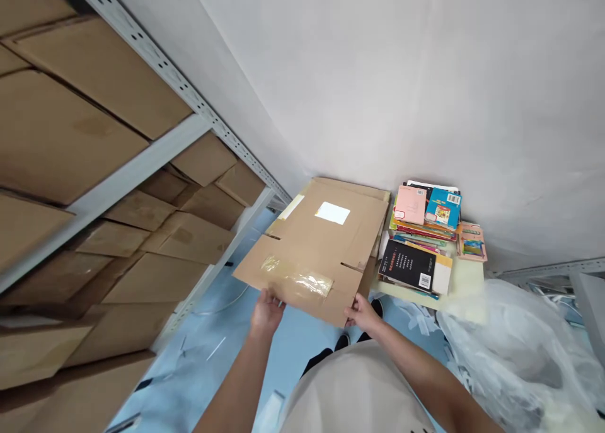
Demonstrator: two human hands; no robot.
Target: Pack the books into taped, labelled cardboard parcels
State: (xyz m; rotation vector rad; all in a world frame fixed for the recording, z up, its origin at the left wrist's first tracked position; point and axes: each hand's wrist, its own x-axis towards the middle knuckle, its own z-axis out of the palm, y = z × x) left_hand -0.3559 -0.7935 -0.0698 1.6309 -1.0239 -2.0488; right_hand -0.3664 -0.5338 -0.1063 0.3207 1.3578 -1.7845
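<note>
A flattened cardboard box [307, 244] slants up from my hands toward the wall, with a white label and clear tape on its face. My left hand [268, 311] grips its near edge at the left, fingers tucked partly out of sight beneath. At the near right corner, my right hand [363, 314] pinches the cardboard between thumb and fingers. Another piece of cardboard [371, 266] shows behind the right side of the box. To the right are stacked books [425, 212], a black one [407, 264] lying on the nearer pile.
Shelves [184, 137] packed with brown cardboard boxes [179, 237] run along the left. A pale wall [378, 74] rises ahead. The books rest on a pale yellow surface [466, 282]. Clear plastic wrapping [515, 351] heaps at the right. Scraps lie on the blue floor [222, 332].
</note>
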